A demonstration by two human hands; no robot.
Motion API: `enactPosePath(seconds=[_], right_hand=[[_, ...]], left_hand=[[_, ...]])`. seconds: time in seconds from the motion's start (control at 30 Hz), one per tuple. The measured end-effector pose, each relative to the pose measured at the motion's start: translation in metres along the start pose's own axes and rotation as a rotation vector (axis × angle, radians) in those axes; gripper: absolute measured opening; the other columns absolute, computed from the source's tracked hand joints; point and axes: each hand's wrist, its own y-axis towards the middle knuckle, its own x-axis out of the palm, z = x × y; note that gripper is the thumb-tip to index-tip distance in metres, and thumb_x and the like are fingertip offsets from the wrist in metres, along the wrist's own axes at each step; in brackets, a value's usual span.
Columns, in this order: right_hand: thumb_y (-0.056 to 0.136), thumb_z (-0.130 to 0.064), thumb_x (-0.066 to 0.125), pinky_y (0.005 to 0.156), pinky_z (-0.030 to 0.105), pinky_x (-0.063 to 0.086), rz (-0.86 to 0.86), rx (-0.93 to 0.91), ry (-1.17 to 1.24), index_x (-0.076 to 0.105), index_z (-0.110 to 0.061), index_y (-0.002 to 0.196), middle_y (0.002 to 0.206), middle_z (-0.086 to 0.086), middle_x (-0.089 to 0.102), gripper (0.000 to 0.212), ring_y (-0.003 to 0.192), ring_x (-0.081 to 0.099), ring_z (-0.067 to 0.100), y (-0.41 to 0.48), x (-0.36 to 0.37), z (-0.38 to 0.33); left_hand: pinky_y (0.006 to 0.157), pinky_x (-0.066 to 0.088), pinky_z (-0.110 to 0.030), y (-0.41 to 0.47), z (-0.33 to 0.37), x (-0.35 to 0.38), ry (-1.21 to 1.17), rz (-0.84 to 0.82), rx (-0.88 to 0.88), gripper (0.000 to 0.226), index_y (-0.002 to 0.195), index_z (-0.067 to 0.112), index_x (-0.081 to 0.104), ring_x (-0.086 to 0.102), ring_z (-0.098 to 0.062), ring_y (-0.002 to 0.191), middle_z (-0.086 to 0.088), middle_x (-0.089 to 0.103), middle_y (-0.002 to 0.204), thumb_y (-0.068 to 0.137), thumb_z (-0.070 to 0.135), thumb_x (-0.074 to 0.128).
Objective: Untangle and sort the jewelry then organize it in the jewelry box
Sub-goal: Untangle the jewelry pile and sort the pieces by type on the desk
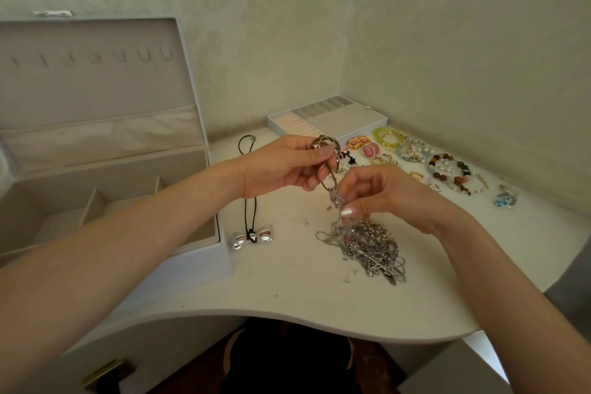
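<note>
- The jewelry box stands open at the left end of the bench, its lid upright and its inner compartments showing no jewelry.
- Just right of the box lies a black cord with a silver bow pendant, flat on the bench.
- The left hand is raised above the bench, fingers and thumb curled round a bunch of metal hoops.
- The right hand, close beside it and lower, pinches a silver chain between thumb and fingertips; the chain hangs from the hoops.
- Below both hands lies the tangled pile of silver chains; the pinched chain runs down into it.
- At the back against the wall sits 1 removable tray with ring slots.
- Right of the tray, sorted pieces lie spread out: pink earrings, a yellow bracelet, beaded bracelets, and a blue piece farthest right.
</note>
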Motion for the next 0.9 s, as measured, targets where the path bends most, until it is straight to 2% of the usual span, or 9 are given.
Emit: enactPosePath(seconds=[0.07, 0.13, 0.27, 0.4, 0.5, 0.63, 0.77, 0.9], right_hand=[[0.064, -0.016, 0.076, 0.066, 0.027, 0.047, -0.019, 0.014, -0.012, 0.066, -0.015, 0.089, 0.070, 0.007, 0.070, 0.027, 0.065, 0.060, 0.019, -0.002, -0.003, 0.000], [0.063, -0.016, 0.076, 0.065, 0.022, 0.049, -0.021, 0.024, -0.035, 0.066, -0.014, 0.090, 0.070, 0.004, 0.070, 0.029, 0.064, 0.062, 0.015, -0.002, -0.005, 0.000], [0.063, -0.017, 0.075, 0.067, 0.019, 0.050, -0.002, 0.024, -0.076, 0.069, -0.010, 0.082, 0.069, 0.002, 0.070, 0.021, 0.066, 0.064, 0.011, -0.003, -0.006, 0.001], [0.072, -0.012, 0.079, 0.067, 0.019, 0.050, 0.001, -0.078, 0.019, 0.070, -0.014, 0.076, 0.069, 0.005, 0.069, 0.010, 0.065, 0.063, 0.015, -0.007, -0.008, -0.004], [0.071, -0.017, 0.073, 0.064, 0.022, 0.050, -0.025, -0.141, 0.151, 0.069, -0.017, 0.075, 0.068, 0.006, 0.068, 0.005, 0.063, 0.062, 0.016, -0.008, -0.010, -0.005], [0.077, -0.012, 0.072, 0.057, 0.023, 0.049, -0.008, -0.184, 0.224, 0.068, -0.020, 0.075, 0.066, 0.008, 0.068, 0.009, 0.058, 0.061, 0.017, -0.007, -0.010, -0.006], [0.071, -0.030, 0.080, 0.056, 0.023, 0.051, -0.038, -0.224, 0.324, 0.066, -0.019, 0.079, 0.081, 0.013, 0.072, 0.019, 0.059, 0.063, 0.018, -0.006, -0.010, -0.006], [0.075, -0.027, 0.076, 0.060, 0.025, 0.054, -0.076, -0.277, 0.397, 0.065, -0.018, 0.082, 0.102, 0.018, 0.071, 0.016, 0.065, 0.065, 0.018, -0.006, -0.011, -0.005]], left_hand=[[0.051, 0.042, -0.014, 0.002, -0.003, -0.002, 0.074, 0.052, -0.031, 0.024, 0.080, 0.010, 0.057, 0.045, -0.006, 0.050, 0.001, 0.052, 0.062, 0.096, 0.023, 0.045], [0.049, 0.041, -0.014, 0.003, -0.005, -0.003, 0.099, 0.081, -0.048, 0.027, 0.077, 0.011, 0.057, 0.043, -0.007, 0.048, 0.000, 0.050, 0.061, 0.097, 0.024, 0.044], [0.045, 0.038, -0.014, 0.003, -0.002, -0.002, 0.024, 0.086, -0.056, 0.026, 0.076, 0.010, 0.055, 0.041, -0.006, 0.044, 0.001, 0.049, 0.056, 0.096, 0.022, 0.044], [0.048, 0.040, -0.015, 0.004, -0.005, -0.002, 0.146, 0.086, -0.100, 0.027, 0.076, 0.011, 0.056, 0.044, -0.007, 0.047, -0.001, 0.051, 0.061, 0.098, 0.023, 0.045], [0.052, 0.044, -0.016, 0.004, -0.009, -0.001, 0.281, 0.025, -0.172, 0.026, 0.080, 0.010, 0.057, 0.050, -0.009, 0.052, -0.001, 0.056, 0.064, 0.099, 0.022, 0.044], [0.060, 0.050, -0.018, 0.002, -0.012, 0.003, 0.372, -0.128, -0.247, 0.018, 0.089, 0.007, 0.058, 0.059, -0.009, 0.059, -0.003, 0.064, 0.073, 0.098, 0.017, 0.046], [0.069, 0.052, -0.021, -0.001, -0.013, 0.008, 0.446, -0.297, -0.299, 0.019, 0.101, 0.002, 0.062, 0.062, -0.012, 0.068, -0.005, 0.065, 0.080, 0.096, 0.016, 0.051], [0.064, 0.048, -0.017, -0.002, -0.012, 0.012, 0.551, -0.324, -0.316, 0.027, 0.108, -0.006, 0.061, 0.058, -0.006, 0.065, -0.001, 0.064, 0.080, 0.094, 0.017, 0.055]])
